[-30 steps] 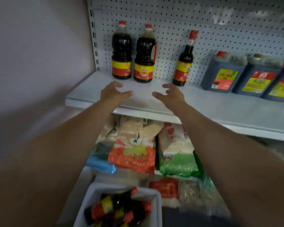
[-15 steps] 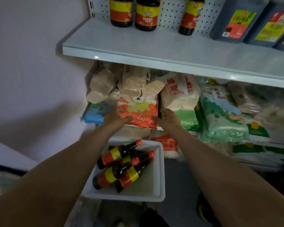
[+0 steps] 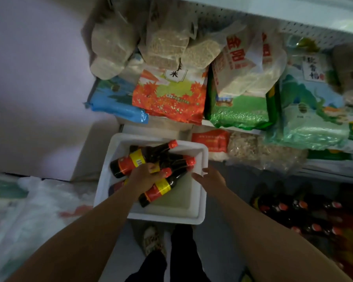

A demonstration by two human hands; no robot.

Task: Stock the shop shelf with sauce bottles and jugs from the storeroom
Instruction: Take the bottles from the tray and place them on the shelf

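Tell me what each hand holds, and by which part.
Left hand grips a bottle in the bin, near its shoulder. Right hand holds nothing.

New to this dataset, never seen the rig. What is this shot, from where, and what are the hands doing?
There is no robot: a person wears a wide-angle camera on the head, looking down at their own arms. A white tub sits below shelves of bagged goods and holds dark sauce bottles with red and yellow labels, lying on their sides. The left hand reaches into the tub with fingers curled over a bottle. The right hand hovers open at the tub's right rim, holding nothing.
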